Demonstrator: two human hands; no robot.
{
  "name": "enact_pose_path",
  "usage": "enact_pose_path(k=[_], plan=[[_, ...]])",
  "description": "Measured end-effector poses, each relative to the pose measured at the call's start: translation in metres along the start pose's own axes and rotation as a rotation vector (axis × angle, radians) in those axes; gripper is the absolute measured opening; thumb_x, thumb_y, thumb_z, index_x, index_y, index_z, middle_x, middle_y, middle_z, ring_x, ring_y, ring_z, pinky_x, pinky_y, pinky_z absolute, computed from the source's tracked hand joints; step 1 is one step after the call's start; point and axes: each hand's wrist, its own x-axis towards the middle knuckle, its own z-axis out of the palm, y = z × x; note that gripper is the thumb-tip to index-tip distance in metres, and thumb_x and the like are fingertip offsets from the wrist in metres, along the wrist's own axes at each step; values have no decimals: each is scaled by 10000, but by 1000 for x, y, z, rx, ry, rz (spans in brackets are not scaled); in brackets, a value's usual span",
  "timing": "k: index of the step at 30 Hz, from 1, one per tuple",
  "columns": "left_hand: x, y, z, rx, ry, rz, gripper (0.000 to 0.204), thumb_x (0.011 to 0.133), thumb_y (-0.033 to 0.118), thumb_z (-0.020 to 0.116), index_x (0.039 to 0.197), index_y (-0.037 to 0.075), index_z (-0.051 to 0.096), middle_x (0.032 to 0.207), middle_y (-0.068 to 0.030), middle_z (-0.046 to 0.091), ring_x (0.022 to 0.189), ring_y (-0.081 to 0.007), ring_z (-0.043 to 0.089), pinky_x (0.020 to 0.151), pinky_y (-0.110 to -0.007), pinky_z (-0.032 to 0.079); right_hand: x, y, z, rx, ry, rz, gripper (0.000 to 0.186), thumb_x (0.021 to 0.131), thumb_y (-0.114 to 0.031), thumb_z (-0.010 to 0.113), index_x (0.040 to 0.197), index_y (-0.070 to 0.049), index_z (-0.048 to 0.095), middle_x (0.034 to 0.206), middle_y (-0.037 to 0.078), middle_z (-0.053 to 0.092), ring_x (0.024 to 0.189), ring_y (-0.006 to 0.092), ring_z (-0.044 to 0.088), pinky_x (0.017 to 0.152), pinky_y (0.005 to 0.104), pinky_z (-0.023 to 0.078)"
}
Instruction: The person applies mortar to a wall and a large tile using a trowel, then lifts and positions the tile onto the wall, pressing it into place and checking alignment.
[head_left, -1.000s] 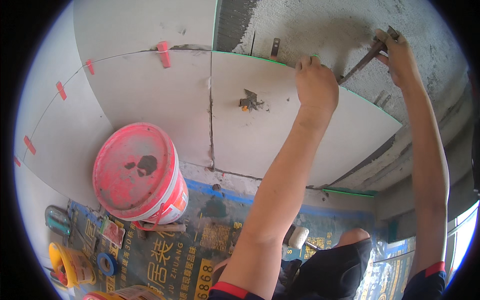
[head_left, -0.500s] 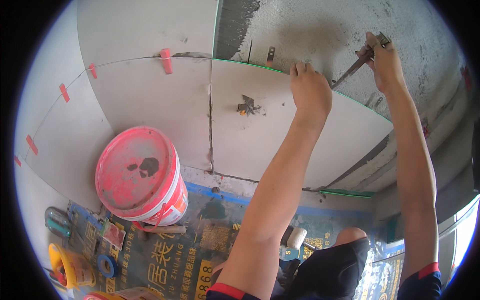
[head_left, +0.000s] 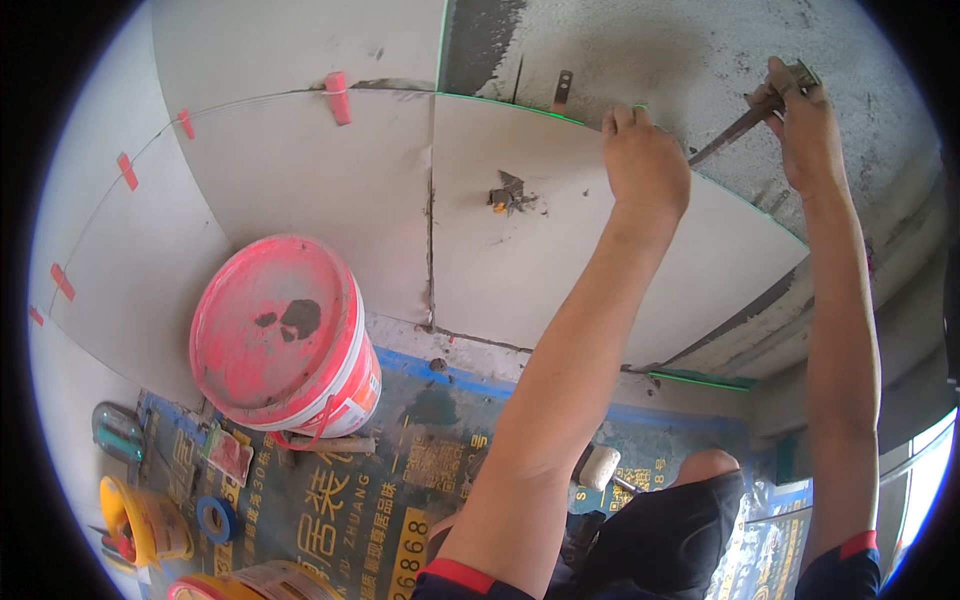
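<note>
A large pale wall tile (head_left: pixel 540 250) stands against the wall, with a green line along its top edge. My left hand (head_left: pixel 648 165) lies against its upper part, with the fingers curled over the top edge. To the right, my right hand (head_left: pixel 812 140) is closed round the upper end of a flat dark metal bar (head_left: pixel 738 132). The bar slants down to the left, and its lower tip meets the tile's top edge close to my left hand. A metal hanger strip (head_left: pixel 562 92) sticks up behind the tile. Mortar surrounds a small orange fitting (head_left: pixel 499 202) in the tile.
A red-lidded bucket (head_left: pixel 275 330) stands at left on a printed floor covering. Beside it are a yellow bucket (head_left: pixel 150 525), blue tape roll (head_left: pixel 216 519) and glass suction tool or bottle (head_left: pixel 118 432). A white-headed mallet (head_left: pixel 598 467) lies by my knee. Red wedges (head_left: pixel 338 98) sit along the tile joint.
The view has shifted slightly, so the wall and both hands appear a little farther right. Both hands keep their hold, and the bar's tip stays at the tile's top edge.
</note>
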Motion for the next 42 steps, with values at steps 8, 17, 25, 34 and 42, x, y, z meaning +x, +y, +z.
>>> enact_pose_path(k=[8, 17, 25, 34, 42], plan=[[-1, -2, -2, 40, -9, 7, 169, 724, 93, 553, 702, 36, 710, 946, -156, 608, 1002, -315, 505, 980, -382, 359, 6, 11, -2, -118, -33, -23, 225, 926, -257, 586, 940, -32, 575, 770, 51, 595, 780, 144, 578, 843, 325, 469], [-3, -4, -6, 59, -83, -1, 203, 754, 116, 532, 749, 33, 717, 949, -138, 609, 1015, -294, 505, 996, -389, 341, 14, 16, -2, -68, -80, -16, 244, 923, -299, 591, 885, -59, 573, 783, 43, 603, 836, 168, 592, 914, 350, 415], [4, 4, -9, 106, -166, -23, 231, 799, 144, 518, 847, 36, 716, 1038, -145, 600, 1103, -297, 479, 1074, -404, 279, 5, 9, -5, -30, -39, -56, 267, 924, -321, 586, 916, -55, 571, 796, 44, 602, 877, 173, 589, 977, 391, 385], [0, 5, -12, 52, -123, -2, 230, 808, 129, 507, 840, 24, 709, 1025, -154, 590, 1047, -307, 492, 1063, -406, 290, -6, 2, -4, -93, 17, -68, 269, 925, -310, 587, 897, -42, 586, 790, 57, 605, 868, 179, 581, 955, 405, 417], [2, 1, -8, 27, -95, 17, 185, 765, 104, 530, 744, 14, 690, 940, -160, 590, 1003, -313, 497, 1014, -398, 333, -11, 1, -4, -59, 0, -78, 277, 920, -314, 594, 890, -40, 574, 797, 64, 612, 859, 159, 572, 946, 393, 414]])
